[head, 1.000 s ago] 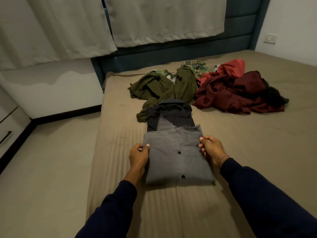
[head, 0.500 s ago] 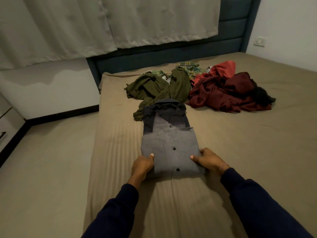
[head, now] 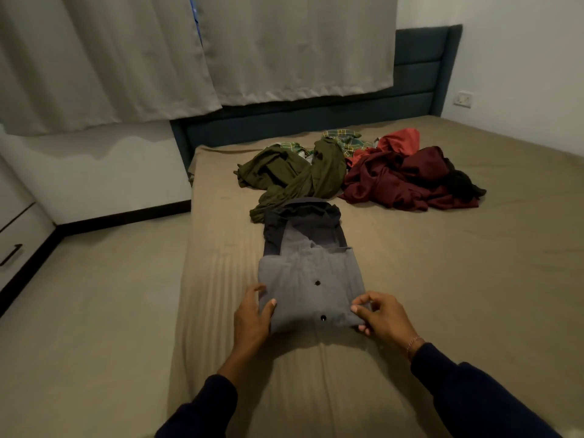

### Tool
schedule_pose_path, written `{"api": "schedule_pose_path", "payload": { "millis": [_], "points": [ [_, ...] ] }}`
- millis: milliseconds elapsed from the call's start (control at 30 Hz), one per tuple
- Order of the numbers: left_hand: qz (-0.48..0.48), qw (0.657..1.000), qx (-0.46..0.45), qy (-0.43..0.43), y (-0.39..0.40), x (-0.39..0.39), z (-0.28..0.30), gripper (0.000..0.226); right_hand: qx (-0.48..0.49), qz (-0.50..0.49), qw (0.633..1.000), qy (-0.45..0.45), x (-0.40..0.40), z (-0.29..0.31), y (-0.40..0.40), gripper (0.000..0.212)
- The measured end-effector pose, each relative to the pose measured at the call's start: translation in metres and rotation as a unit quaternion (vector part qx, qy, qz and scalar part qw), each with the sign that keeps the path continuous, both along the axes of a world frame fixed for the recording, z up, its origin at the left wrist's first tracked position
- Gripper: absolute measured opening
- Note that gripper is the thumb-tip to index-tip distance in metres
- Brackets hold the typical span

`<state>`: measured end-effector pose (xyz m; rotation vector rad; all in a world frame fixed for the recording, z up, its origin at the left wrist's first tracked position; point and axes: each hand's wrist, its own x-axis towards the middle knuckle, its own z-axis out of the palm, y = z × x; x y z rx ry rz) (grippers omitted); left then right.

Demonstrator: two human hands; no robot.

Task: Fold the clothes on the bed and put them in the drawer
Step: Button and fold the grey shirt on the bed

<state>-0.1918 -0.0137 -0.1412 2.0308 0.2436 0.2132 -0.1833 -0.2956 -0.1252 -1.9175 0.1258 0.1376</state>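
A grey button shirt lies partly folded on the tan bed, its dark collar end pointing away from me. My left hand grips the near left corner of the folded part, thumb on top. My right hand pinches the near right corner. Beyond the shirt lie unfolded clothes: an olive green garment, a maroon heap, a red piece and a green plaid one.
A white drawer unit with a black handle stands at the far left across the floor. Curtains hang over the dark blue headboard. A wall socket is at the right.
Both hands slid from the shirt's sides down to its near corners and took hold there. The camera view shifted slightly back and left.
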Motion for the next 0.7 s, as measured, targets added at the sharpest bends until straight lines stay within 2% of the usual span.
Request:
{"api": "schedule_pose_path", "payload": {
  "millis": [33, 67, 233, 300, 367, 433, 500, 533, 567, 600, 700],
  "points": [
    [-0.019, 1.0, 0.002, -0.007, 0.004, -0.009, -0.002, 0.011, 0.008, 0.005, 1.0, 0.01, -0.009, -0.002, -0.002, 0.007],
    [-0.031, 0.999, 0.0, -0.005, 0.006, -0.017, -0.001, 0.006, 0.021, 0.009, 0.999, 0.022, -0.016, -0.002, -0.005, 0.009],
    [-0.033, 0.99, -0.124, 0.052, 0.02, -0.065, 0.007, 0.013, 0.071, 0.081, 0.991, 0.08, -0.05, 0.018, -0.013, 0.016],
    [-0.065, 0.985, -0.144, 0.077, 0.026, -0.075, 0.014, 0.015, 0.067, 0.121, 0.986, 0.097, -0.055, 0.025, -0.017, 0.016],
    [-0.112, 0.979, -0.117, 0.12, 0.034, -0.079, 0.016, 0.015, 0.09, 0.139, 0.975, 0.145, -0.057, 0.023, -0.02, 0.019],
    [-0.167, 0.966, -0.1, 0.168, 0.045, -0.082, 0.013, 0.021, 0.108, 0.183, 0.959, 0.187, -0.059, 0.014, -0.027, 0.039],
    [-0.222, 0.945, -0.14, 0.197, 0.058, -0.084, 0.008, 0.039, 0.051, 0.252, 0.952, 0.166, -0.058, 0.004, -0.033, 0.065],
    [-0.252, 0.938, -0.141, 0.193, 0.063, -0.085, 0.004, 0.05, 0.01, 0.274, 0.952, 0.138, -0.059, -0.001, -0.035, 0.071],
    [-0.277, 0.94, -0.106, 0.167, 0.068, -0.086, 0.0, 0.06, -0.027, 0.279, 0.954, 0.104, -0.058, -0.006, -0.034, 0.072],
    [-0.289, 0.948, -0.034, 0.125, 0.07, -0.085, -0.006, 0.068, -0.052, 0.266, 0.96, 0.07, -0.059, -0.008, -0.03, 0.069],
    [-0.252, 0.952, 0.165, -0.045, 0.069, -0.082, -0.018, 0.075, -0.061, 0.191, 0.978, -0.052, -0.063, -0.012, -0.018, 0.05]
  ]
}}
